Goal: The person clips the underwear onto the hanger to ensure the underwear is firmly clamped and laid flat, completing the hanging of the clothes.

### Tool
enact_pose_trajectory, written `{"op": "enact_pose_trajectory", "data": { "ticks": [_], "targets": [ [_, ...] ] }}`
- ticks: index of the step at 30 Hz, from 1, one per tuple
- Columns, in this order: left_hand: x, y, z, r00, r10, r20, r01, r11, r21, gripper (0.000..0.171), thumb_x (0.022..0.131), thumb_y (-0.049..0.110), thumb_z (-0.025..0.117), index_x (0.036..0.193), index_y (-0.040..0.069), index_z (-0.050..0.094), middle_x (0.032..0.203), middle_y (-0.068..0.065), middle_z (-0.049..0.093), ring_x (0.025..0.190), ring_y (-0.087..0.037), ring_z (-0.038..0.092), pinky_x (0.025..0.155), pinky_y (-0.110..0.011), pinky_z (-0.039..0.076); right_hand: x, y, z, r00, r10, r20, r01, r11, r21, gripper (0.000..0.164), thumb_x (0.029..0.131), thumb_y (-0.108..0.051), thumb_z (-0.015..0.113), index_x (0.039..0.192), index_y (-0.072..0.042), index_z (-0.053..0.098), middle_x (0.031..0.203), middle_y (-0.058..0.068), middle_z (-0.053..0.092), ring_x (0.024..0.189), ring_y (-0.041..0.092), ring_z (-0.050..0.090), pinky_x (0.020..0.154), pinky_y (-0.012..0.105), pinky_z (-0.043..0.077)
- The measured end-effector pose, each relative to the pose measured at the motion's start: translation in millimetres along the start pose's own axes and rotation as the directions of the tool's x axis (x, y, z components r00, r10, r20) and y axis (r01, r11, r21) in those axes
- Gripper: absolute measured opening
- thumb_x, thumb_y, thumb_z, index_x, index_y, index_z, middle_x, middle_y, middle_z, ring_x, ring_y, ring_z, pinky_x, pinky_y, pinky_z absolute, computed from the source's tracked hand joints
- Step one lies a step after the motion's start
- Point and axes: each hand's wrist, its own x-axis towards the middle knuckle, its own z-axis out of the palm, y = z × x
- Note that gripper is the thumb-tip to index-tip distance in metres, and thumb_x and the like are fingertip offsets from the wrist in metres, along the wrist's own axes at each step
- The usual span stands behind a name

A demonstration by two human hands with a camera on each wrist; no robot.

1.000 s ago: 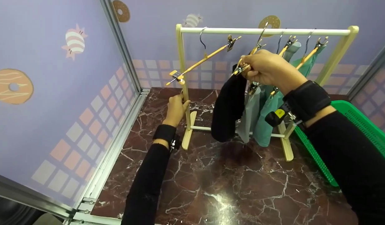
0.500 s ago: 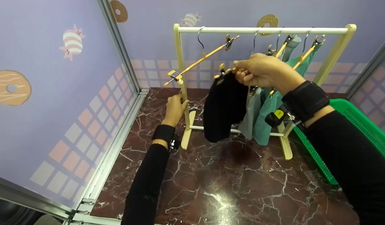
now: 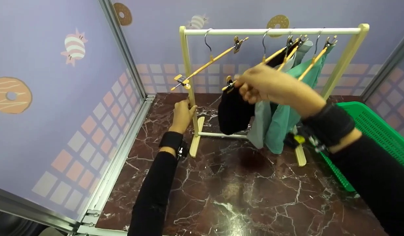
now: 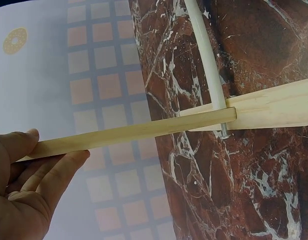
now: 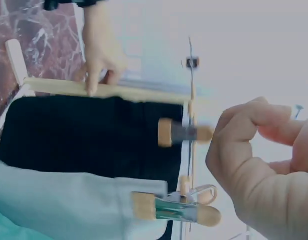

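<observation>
A small wooden clothes rack [image 3: 272, 31] stands on the marbled table. My left hand [image 3: 183, 113] grips its left upright post [image 4: 134, 132], thumb on one side and fingers on the other. A black garment [image 3: 236, 113] hangs from a clip hanger [image 3: 275, 54] hooked on the top bar. Beside the hanger's front clip [image 3: 228, 84] is my right hand [image 3: 267, 82], blurred, its fingers loosely curled. The right wrist view shows this hand apart from the clips, with nothing in it. Grey [image 3: 259, 121] and teal garments [image 3: 277, 127] hang just right of the black one.
A bare clip hanger [image 3: 210, 62] hangs at the rack's left end, above my left hand. On the right a green plastic basket [image 3: 378, 131] stands partly behind my right forearm. Patterned wall panels [image 3: 74, 131] close off the left and back.
The black garment's hanger hook came down onto the bar, and its front end swung left. My right hand went from holding this hanger to being free of it. My left hand stayed on the post.
</observation>
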Motion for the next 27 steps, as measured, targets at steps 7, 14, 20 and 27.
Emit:
{"op": "enact_pose_trajectory", "data": {
  "ticks": [7,14,20,27],
  "targets": [
    [1.0,-0.3,1.4,0.999,0.033,-0.024,-0.033,0.999,-0.002,0.017,0.092,0.011,0.075,0.094,-0.006,0.074,0.089,-0.021,0.075,0.085,-0.036,0.073,0.077,-0.048,0.058,-13,70,36,0.968,-0.246,0.054,0.238,0.828,-0.507,0.02,0.106,-0.022,0.052,0.111,-0.006,0.062,0.092,0.008,0.066,0.072,0.017,0.06,0.065,0.032,0.056],
    [0.0,-1.0,-0.4,0.999,0.031,-0.022,-0.031,0.999,-0.008,0.017,0.092,0.011,0.075,0.092,-0.006,0.073,0.086,-0.021,0.074,0.081,-0.035,0.073,0.074,-0.046,0.059,-5,162,69,0.863,-0.498,0.091,0.412,0.586,-0.698,0.006,0.097,-0.007,0.063,0.101,-0.007,0.067,0.09,0.003,0.068,0.074,0.013,0.062,0.067,0.03,0.057],
    [-0.9,-2.7,-3.1,0.999,0.026,-0.025,-0.026,1.0,-0.012,0.015,0.093,0.01,0.074,0.092,-0.005,0.073,0.085,-0.019,0.075,0.08,-0.032,0.073,0.074,-0.045,0.059,-1,218,77,0.798,-0.599,0.065,0.429,0.488,-0.76,0.007,0.096,-0.003,0.064,0.096,-0.01,0.066,0.09,0.003,0.064,0.08,0.019,0.063,0.068,0.036,0.055],
    [-7.8,-1.9,-1.4,0.998,0.049,0.029,-0.049,0.999,-0.021,0.021,0.097,0.011,0.07,0.107,-0.008,0.068,0.097,-0.024,0.071,0.091,-0.036,0.071,0.08,-0.046,0.058,-9,271,78,0.766,-0.642,-0.002,0.425,0.509,-0.749,0.008,0.092,-0.001,0.068,0.097,-0.007,0.068,0.091,0.002,0.065,0.082,0.02,0.064,0.073,0.039,0.056]
  ]
}}
